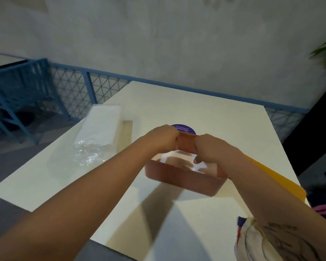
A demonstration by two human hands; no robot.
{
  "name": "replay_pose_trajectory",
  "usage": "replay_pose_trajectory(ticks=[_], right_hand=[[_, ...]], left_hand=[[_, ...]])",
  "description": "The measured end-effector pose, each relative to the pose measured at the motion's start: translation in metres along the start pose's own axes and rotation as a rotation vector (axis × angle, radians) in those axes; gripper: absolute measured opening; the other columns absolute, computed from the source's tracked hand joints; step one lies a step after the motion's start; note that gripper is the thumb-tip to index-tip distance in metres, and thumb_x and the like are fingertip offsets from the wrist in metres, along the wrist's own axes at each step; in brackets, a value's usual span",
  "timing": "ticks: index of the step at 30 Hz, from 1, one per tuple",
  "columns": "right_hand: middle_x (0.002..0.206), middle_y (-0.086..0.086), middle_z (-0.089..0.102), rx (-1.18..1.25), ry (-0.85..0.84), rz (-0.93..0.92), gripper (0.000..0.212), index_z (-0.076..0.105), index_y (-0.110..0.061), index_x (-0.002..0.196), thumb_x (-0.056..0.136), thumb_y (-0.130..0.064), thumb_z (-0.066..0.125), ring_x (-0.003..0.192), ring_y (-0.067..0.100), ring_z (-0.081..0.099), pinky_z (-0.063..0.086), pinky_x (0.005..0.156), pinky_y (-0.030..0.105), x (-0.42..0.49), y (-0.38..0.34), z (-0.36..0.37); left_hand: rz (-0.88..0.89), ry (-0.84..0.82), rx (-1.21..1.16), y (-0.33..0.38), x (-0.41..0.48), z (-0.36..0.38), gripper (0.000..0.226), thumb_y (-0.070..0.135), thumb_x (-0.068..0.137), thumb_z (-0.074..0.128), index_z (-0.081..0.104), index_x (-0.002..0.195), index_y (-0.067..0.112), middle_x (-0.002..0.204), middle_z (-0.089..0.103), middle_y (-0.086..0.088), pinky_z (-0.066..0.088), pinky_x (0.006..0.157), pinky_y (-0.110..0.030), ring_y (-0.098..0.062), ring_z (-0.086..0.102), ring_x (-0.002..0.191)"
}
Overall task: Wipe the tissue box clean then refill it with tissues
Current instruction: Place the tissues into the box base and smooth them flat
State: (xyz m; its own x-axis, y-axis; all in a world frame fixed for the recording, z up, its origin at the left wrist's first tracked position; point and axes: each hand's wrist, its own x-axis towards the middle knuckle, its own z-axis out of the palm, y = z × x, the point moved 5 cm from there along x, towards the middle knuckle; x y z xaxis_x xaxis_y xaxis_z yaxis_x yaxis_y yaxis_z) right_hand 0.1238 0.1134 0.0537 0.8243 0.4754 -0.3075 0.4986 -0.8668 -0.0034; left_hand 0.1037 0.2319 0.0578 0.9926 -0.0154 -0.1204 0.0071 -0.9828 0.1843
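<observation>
Beyond the far left edge of the pale worktop, a blue mesh railing is seen against a grey wall. Along the left edge a pack of tissues is laid lengthwise, its white stack filling the far end of a clear wrapper, while the near end of the wrapper lies crumpled and slack. Just beside the pack, on its right, a flat wooden slab is partly covered by it. The left hand is reached in from the near left corner, and its fingers are curled tightly round the far wall of the tissue box. This terracotta-coloured, open-topped box is set near the middle of the worktop, turned at a slant to the edges. Its inside is seen as pale and shadowed; whether tissue lies in it cannot be told. Behind the box a purple round label with blurred white lettering is half hidden by the hands. The right hand is closed over the same far wall, with a fingertip dipped inside the box. Along the right edge a yellow sheet is laid, and at the near right corner a white cloth with blue and red trim is seen under the right forearm.
</observation>
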Motion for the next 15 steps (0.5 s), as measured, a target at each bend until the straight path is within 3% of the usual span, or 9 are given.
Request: replay_pose_trajectory(ticks=[2, 5, 9, 12, 15], right_hand=[[0.087, 0.004, 0.056, -0.003, 0.123, -0.042, 0.024, 0.061, -0.013, 0.098, 0.078, -0.025, 0.067, 0.079, 0.022, 0.054, 0.043, 0.069, 0.03, -0.002, -0.015, -0.016], [0.082, 0.001, 0.055, 0.039, 0.256, -0.128, 0.016, 0.063, -0.017, 0.098, 0.084, -0.025, 0.058, 0.082, 0.022, 0.057, 0.04, 0.068, 0.028, -0.008, -0.047, -0.035], [0.103, 0.0, 0.063, 0.133, 0.316, -0.248, 0.019, 0.064, -0.02, 0.104, 0.086, -0.026, 0.06, 0.095, 0.019, 0.058, 0.038, 0.07, 0.026, -0.01, -0.098, -0.043], [0.104, -0.002, 0.061, 0.19, 0.382, -0.336, 0.017, 0.063, -0.022, 0.103, 0.086, -0.025, 0.06, 0.098, 0.017, 0.056, 0.035, 0.07, 0.025, -0.009, -0.139, -0.037], [0.104, -0.002, 0.059, 0.202, 0.387, -0.351, 0.019, 0.061, -0.021, 0.105, 0.087, -0.019, 0.056, 0.097, 0.019, 0.056, 0.036, 0.07, 0.027, -0.004, -0.175, -0.025]], left_hand=[[-0.027, 0.193, -0.139, -0.013, -0.024, -0.016, 0.025, 0.013, 0.086, 0.052, 0.066, 0.107, 0.011, 0.103, 0.067, -0.008, 0.048, 0.077, -0.031, -0.024, 0.06, 0.093], [-0.07, 0.442, -0.313, -0.039, -0.067, -0.028, 0.026, 0.015, 0.091, 0.052, 0.064, 0.113, 0.016, 0.106, 0.065, -0.001, 0.048, 0.083, -0.028, -0.017, 0.059, 0.092], [-0.172, 0.732, -0.387, -0.107, -0.119, -0.023, 0.025, 0.012, 0.09, 0.055, 0.063, 0.113, 0.016, 0.103, 0.062, 0.002, 0.036, 0.069, -0.009, -0.006, 0.049, 0.079], [-0.285, 0.816, -0.383, -0.161, -0.146, -0.011, 0.027, 0.003, 0.088, 0.053, 0.063, 0.11, 0.015, 0.108, 0.062, 0.0, 0.034, 0.074, -0.011, -0.009, 0.052, 0.085], [-0.3, 0.776, -0.306, -0.197, -0.158, 0.001, 0.032, -0.004, 0.084, 0.053, 0.064, 0.108, 0.014, 0.11, 0.06, -0.004, 0.037, 0.081, -0.018, -0.019, 0.057, 0.098]])
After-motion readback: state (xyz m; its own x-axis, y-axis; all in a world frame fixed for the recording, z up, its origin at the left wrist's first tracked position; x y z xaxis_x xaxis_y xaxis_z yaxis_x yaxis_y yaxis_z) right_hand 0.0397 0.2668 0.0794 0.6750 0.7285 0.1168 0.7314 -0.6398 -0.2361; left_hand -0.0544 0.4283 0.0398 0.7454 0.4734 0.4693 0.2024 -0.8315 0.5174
